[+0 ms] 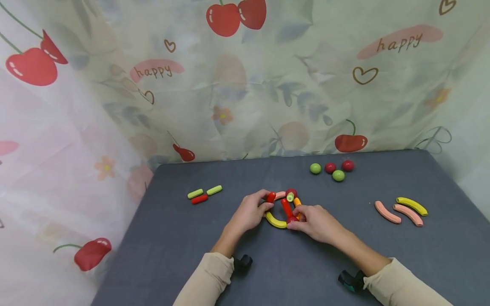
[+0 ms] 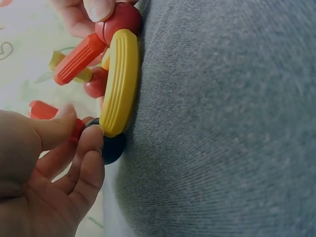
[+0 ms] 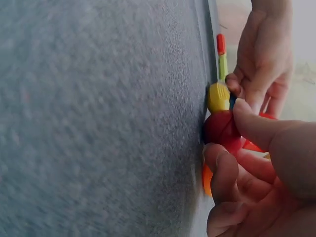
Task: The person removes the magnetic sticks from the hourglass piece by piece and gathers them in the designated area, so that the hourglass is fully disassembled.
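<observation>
Well inside the tabletop's (image 1: 153,238) edges, left grip (image 1: 250,210) pinches a red stick (image 1: 271,196), right grip (image 1: 317,223) a red ball (image 3: 221,131).

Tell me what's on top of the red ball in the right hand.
A red stick slants up from the red ball. The right hand covers part of the ball; anything under that grip can't be seen.

Curved yellow rod (image 2: 123,81) against red ball (image 2: 126,20)

Curtained nook — cherry-print cloth (image 1: 252,97), grey table (image 1: 291,272)
</observation>
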Demonstrator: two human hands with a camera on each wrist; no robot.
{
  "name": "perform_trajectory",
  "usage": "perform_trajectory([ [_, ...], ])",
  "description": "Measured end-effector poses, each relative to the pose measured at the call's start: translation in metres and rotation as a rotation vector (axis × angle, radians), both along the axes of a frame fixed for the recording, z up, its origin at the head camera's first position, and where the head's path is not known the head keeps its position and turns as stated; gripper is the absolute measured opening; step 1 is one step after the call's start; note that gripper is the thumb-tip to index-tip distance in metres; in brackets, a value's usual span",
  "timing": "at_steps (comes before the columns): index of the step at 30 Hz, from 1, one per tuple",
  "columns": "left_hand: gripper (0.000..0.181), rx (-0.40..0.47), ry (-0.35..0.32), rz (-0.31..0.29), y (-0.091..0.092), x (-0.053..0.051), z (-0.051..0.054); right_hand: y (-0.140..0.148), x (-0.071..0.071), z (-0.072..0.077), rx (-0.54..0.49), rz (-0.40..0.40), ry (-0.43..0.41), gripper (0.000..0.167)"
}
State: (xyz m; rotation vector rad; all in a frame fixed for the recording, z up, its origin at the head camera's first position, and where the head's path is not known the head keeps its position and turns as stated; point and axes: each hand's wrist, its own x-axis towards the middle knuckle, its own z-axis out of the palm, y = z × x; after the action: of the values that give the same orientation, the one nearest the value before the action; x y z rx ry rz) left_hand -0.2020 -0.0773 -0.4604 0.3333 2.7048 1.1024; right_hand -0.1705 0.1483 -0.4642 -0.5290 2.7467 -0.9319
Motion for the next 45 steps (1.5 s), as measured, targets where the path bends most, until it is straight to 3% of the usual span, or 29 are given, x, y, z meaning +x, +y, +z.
perform_trajectory([
  [10,0.015,0.075,-0.052,0.058,0.000,-0.003,-0.003,0.001,0.001,-0.002,-0.020,-0.018,-0.010,0.026],
  [13,0.017,0.092,-0.006,0.079,-0.005,-0.004,-0.001,0.000,0.000,-0.002,-0.023,-0.016,-0.016,0.027],
  [17,0.024,-0.021,0.119,0.151,-0.029,-0.009,0.004,0.000,-0.001,-0.002,-0.022,-0.013,-0.026,0.028],
  [22,0.026,-0.273,0.215,0.260,-0.085,-0.013,0.007,0.001,-0.002,0.001,-0.009,-0.026,-0.040,0.026],
  [26,0.026,-0.454,0.234,0.324,-0.123,-0.012,0.002,0.000,-0.002,0.001,-0.002,-0.026,-0.044,0.028],
  [30,0.028,-0.470,0.208,0.319,-0.136,-0.009,0.001,0.000,-0.002,0.001,-0.005,-0.025,-0.045,0.028],
  [34,0.030,-0.342,0.201,0.273,-0.115,-0.004,0.009,0.001,-0.001,0.000,-0.012,-0.024,-0.048,0.028],
  [40,0.035,-0.086,0.099,0.071,-0.040,0.010,0.024,0.004,0.001,-0.004,-0.045,-0.005,-0.044,0.027],
  [43,0.041,0.012,0.036,-0.022,-0.007,0.014,0.023,0.006,0.001,-0.004,-0.062,0.015,-0.023,0.028],
  [45,0.042,0.053,0.013,-0.047,0.009,0.014,0.021,0.007,0.002,-0.004,-0.074,0.024,-0.010,0.029],
])
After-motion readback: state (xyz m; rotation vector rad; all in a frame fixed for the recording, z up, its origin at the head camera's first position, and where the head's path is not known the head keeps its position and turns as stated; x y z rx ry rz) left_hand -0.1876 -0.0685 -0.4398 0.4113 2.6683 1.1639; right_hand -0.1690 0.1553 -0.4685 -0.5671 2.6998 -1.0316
